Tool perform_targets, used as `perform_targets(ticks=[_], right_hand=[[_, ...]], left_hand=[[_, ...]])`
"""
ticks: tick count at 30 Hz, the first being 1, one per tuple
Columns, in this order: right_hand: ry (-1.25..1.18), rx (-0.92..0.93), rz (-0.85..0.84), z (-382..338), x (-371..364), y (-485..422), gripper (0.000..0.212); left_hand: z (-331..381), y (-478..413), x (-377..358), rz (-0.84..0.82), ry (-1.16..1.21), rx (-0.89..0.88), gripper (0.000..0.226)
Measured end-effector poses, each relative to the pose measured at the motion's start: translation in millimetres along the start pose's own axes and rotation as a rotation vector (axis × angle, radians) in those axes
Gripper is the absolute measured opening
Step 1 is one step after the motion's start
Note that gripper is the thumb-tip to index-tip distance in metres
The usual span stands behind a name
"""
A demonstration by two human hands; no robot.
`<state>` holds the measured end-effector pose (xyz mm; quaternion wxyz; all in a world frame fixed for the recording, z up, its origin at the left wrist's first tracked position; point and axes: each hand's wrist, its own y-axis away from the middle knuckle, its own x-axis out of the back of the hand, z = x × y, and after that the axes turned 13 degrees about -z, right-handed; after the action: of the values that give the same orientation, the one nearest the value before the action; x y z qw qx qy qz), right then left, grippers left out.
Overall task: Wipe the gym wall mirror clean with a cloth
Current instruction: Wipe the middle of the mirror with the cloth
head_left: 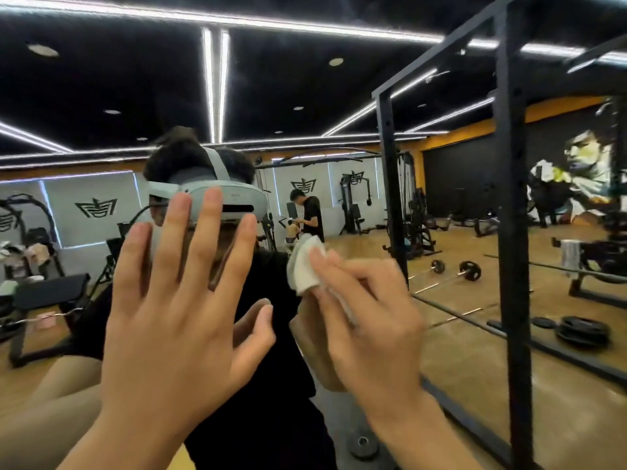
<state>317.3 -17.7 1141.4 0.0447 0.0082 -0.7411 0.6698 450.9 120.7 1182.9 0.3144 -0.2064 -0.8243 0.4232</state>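
The wooden floor carries a barbell, a stack of dark weight plates and the black rack; one small disc, perhaps another plate, lies nearer.

One view only: wide-angle camera on the person's head, facing the mirror squarely, very near. Left hand and right hand fill mid-frame, close before the lens.

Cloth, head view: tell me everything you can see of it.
The cloth is white, soft-looking fabric, bunched into a small wad. The right hand grips it, fingers curled over its lower right, so only the upper left part shows. It is held up at the mirror, near mid-frame; contact with the glass cannot be confirmed. The left hand does not touch it.
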Motion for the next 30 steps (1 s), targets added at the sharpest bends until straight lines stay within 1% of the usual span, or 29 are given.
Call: perform_targets(ticks=[1,3,6,8,9,11,13,14,15,17,18,20,21,22,23,25,26,27,28,29,30], right_hand=[[0.057,-0.036,0.027,14,12,-7,0.028],[0.123,-0.198,0.084,35,31,-18,0.032],[0.013,-0.408,0.19,27,25,-21,0.035],[-0.105,-0.457,0.261,1,1,-8,0.034],[-0.161,-0.434,0.248,-15,-10,3,0.035],[-0.218,-0.282,0.122,-38,-22,28,0.033],[-0.18,-0.134,-0.009,-32,-14,42,0.033],[-0.143,-0.111,-0.031,-16,-5,42,0.034],[-0.095,-0.145,-0.008,2,5,40,0.035],[-0.034,-0.337,0.134,37,25,33,0.035],[-0.05,-0.441,0.22,50,33,28,0.034],[-0.098,-0.594,0.345,51,31,20,0.033],[-0.115,-0.62,0.362,41,22,20,0.032],[-0.14,-0.606,0.349,25,9,22,0.031],[-0.172,-0.549,0.3,3,-3,27,0.029],[-0.214,-0.329,0.105,-34,-22,44,0.027],[-0.202,-0.218,0.006,-42,-24,51,0.028],[-0.177,-0.121,-0.063,-38,-21,54,0.029],[-0.137,-0.052,-0.093,-25,-14,54,0.029],[-0.079,-0.02,-0.087,-8,-6,52,0.028],[-0.016,-0.029,-0.047,10,4,50,0.029]], left_hand=[[-1,0,0,-0.003,-0.004,0.001,0.081],[0,1,-1,-0.009,-0.002,0.01,0.08],[1,1,-1,-0.013,0.01,0.022,0.076],[1,0,0,-0.021,0.001,0.024,0.073],[1,0,0,-0.023,0.0,0.022,0.072],[0,1,-1,-0.018,0.006,0.018,0.07],[0,1,0,-0.021,0.02,0.014,0.069],[0,1,0,-0.023,0.028,0.017,0.069],[0,1,1,-0.028,0.037,0.022,0.069],[1,1,0,-0.049,0.052,0.03,0.07],[2,1,0,-0.054,0.058,0.034,0.071],[3,1,-1,-0.047,0.06,0.033,0.07],[3,1,-2,-0.038,0.054,0.032,0.07],[3,0,-2,-0.027,0.05,0.029,0.07],[3,0,-2,-0.018,0.051,0.027,0.07],[2,1,-2,-0.006,0.049,0.018,0.07],[2,1,-2,-0.008,0.046,0.016,0.069],[2,1,-2,-0.013,0.045,0.014,0.069],[2,1,-2,-0.019,0.048,0.013,0.069],[2,2,-2,-0.028,0.048,0.016,0.069],[1,2,-2,-0.039,0.045,0.021,0.069]])
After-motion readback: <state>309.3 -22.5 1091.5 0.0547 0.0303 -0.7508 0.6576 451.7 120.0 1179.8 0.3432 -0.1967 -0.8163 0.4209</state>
